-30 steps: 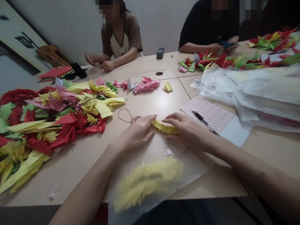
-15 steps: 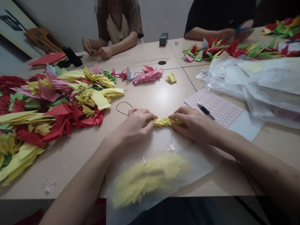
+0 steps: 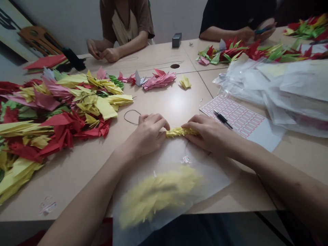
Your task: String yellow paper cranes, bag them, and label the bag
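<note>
A short strand of yellow folded paper cranes (image 3: 176, 132) lies crosswise between my two hands. My left hand (image 3: 151, 134) pinches its left end between thumb and bent fingers. Around the right end my right hand (image 3: 206, 132) is closed, hiding that part. Nearer me, a translucent bag (image 3: 217, 174) rests partly under my hands and hangs over the table edge. Inside it is a blurred yellow bundle of folded paper (image 3: 159, 194). Just beyond my left hand, a dark loop of thread (image 3: 132, 117) lies on the table.
Left is a large heap of coloured paper cranes (image 3: 61, 126). A label sheet (image 3: 237, 118) with a pen (image 3: 222, 119) lies at right, near stacked clear bags (image 3: 287, 92). Across the table (image 3: 84, 188) sit two people, one with hands (image 3: 102, 51) together, beside a dark box (image 3: 176, 40).
My left fingers are more bent at the strand's left end, the index finger arched higher. My right hand keeps its hold. The whole view has shifted slightly.
</note>
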### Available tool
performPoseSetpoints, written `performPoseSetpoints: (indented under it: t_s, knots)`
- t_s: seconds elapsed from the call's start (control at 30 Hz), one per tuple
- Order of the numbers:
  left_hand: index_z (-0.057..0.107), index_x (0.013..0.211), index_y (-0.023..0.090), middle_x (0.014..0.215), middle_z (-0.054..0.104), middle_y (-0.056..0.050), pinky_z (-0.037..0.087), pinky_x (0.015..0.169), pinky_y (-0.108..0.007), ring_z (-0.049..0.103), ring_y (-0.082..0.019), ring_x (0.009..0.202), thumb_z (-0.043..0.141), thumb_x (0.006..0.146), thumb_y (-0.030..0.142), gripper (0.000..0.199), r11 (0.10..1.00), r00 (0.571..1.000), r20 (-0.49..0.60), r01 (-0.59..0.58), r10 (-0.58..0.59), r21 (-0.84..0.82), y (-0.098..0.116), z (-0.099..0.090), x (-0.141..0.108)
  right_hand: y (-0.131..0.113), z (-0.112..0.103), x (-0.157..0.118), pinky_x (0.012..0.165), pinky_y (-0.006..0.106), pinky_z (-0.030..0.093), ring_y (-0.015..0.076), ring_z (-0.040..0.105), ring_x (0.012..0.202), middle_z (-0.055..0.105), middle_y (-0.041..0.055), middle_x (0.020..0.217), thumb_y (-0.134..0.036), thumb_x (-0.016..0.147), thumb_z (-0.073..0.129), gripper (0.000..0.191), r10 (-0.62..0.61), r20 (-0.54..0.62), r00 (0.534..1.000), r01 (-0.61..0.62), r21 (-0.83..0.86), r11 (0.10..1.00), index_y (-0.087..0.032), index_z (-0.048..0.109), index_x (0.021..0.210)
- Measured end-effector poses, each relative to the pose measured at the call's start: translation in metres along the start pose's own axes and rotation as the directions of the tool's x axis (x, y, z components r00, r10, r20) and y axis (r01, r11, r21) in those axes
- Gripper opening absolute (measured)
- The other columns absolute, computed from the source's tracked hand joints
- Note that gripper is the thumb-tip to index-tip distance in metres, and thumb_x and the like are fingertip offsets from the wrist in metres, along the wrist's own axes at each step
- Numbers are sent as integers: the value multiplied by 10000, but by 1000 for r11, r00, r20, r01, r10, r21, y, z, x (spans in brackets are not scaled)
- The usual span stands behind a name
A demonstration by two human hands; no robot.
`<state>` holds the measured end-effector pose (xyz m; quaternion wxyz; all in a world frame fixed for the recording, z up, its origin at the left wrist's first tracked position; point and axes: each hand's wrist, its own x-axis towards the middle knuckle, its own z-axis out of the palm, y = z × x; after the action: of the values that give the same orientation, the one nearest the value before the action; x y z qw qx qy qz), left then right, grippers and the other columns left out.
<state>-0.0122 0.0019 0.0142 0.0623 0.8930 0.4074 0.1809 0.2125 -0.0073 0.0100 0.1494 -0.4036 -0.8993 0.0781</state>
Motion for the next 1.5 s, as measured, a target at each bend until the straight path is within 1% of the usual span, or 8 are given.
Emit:
performPoseSetpoints:
  t_s: [0.17, 0.27, 0.5, 0.83, 1.23, 1.33, 1.43, 1.5]
  knots:
    - [631, 860, 185, 910, 626, -39, 316, 873, -382, 539, -192, 922, 533, 818, 97, 138, 993, 990, -81, -114, 116, 31, 3, -6, -2, 1, 2, 0, 752, 344, 446, 220, 564, 836, 592, 125, 893, -213, 907, 490, 220, -16, -19, 1000, 16, 26, 1000, -110, 669, 986]
    - [669, 859, 201, 914, 631, -41, 311, 880, -397, 534, -196, 920, 556, 816, 111, 151, 987, 984, -78, -154, 157, 48, 2, -5, -3, 1, 2, -1, 763, 357, 442, 229, 559, 853, 593, 132, 900, -214, 911, 483, 228, -7, -15, 1000, 7, 25, 1000, -109, 668, 994]
    - [689, 850, 222, 914, 652, -36, 300, 876, -402, 528, -196, 925, 515, 873, 216, 176, 996, 996, 40, -84, 83, 29, 0, -2, -2, -1, 0, -1, 764, 351, 439, 225, 551, 843, 590, 137, 916, -224, 914, 476, 244, 8, 14, 1000, -8, 7, 1000, -111, 669, 1011]
    - [623, 960, 185, 959, 653, -57, 336, 906, -388, 540, -203, 961, 517, 832, 138, 173, 988, 988, -64, -137, 141, 68, 8, 0, -1, -3, -2, 0, 771, 353, 434, 233, 551, 858, 594, 143, 910, -223, 916, 482, 247, 27, 33, 999, -27, -9, 1000, -97, 670, 1017]
    - [656, 1008, 248, 1061, 631, -46, 301, 913, -410, 505, -220, 1025, 497, 856, 153, 240, 990, 993, 27, -116, 114, 83, 8, 2, -1, -2, -1, 1, 767, 351, 435, 230, 554, 866, 602, 142, 916, -232, 927, 457, 253, 11, 30, 1000, -10, -11, 1000, -111, 669, 993]
    - [657, 1006, 248, 1077, 633, -49, 299, 917, -413, 500, -224, 1041, 489, 868, 170, 231, 991, 994, 34, -104, 102, 82, 8, 1, -1, 2, -2, -1, 779, 359, 439, 240, 566, 887, 616, 145, 961, -267, 906, 500, 281, -13, 30, 999, 13, 3, 1000, -116, 640, 1095]
    - [650, 997, 239, 1092, 634, -55, 306, 909, -412, 498, -229, 1051, 488, 868, 175, 217, 992, 994, 46, -103, 99, 78, 8, 2, -1, 8, -8, -2, 781, 383, 439, 270, 576, 930, 623, 159, 1051, -321, 845, 596, 468, -1, 25, 1000, 1, -13, 1000, -128, 547, 1268]
    - [637, 1003, 221, 1094, 634, -65, 315, 903, -411, 504, -231, 1048, 492, 857, 167, 212, 990, 993, 33, -119, 116, 74, 9, 2, -1, 12, -14, -3, 796, 399, 431, 282, 582, 951, 622, 158, 1097, -318, 817, 630, 492, 38, 20, 999, -37, -48, 998, -155, 549, 1274]
